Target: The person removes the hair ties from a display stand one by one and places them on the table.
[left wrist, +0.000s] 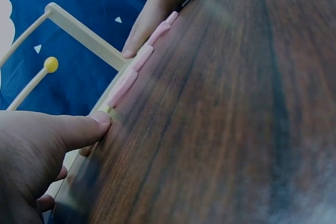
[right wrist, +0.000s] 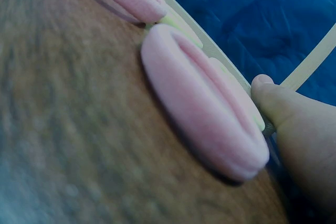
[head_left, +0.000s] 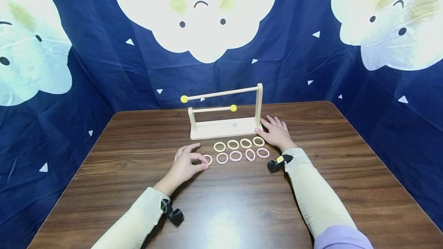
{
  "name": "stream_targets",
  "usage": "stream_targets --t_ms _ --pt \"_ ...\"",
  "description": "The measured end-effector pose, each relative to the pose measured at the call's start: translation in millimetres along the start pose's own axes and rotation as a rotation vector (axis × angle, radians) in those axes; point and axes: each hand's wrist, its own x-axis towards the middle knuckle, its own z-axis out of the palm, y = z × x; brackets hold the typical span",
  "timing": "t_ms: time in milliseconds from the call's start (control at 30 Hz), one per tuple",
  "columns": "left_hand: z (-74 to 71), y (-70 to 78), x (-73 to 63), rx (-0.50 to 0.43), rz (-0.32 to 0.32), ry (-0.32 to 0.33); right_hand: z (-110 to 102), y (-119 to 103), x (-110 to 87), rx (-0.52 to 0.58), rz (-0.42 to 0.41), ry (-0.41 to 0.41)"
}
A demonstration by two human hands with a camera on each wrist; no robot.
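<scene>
Between thumb and index finger, my left hand pinches a pale yellow hair tie at the left end of two rows on the table. The back row holds several yellow hair ties; the front row has several pink hair ties, one squeezed to a pointed oval. Behind them stands a wooden rack with two horizontal rods, each tipped by a yellow ball. My right hand rests at the rack's right end, thumb on the base and fingers extended beside the post. A soft, thick pink hair tie fills the right wrist view.
The brown wooden table carries all of this. A dark blue cloth with white clouds and small triangles hangs behind and at both sides. The rack's upper rod juts left, above the shorter lower rod.
</scene>
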Motion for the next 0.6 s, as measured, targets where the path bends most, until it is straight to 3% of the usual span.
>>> stream_targets --t_ms 600 --pt "3.8 -1.1 -5.0 -0.017 0.006 -0.021 3.3 3.3 -5.8 -0.001 0.002 -0.001"
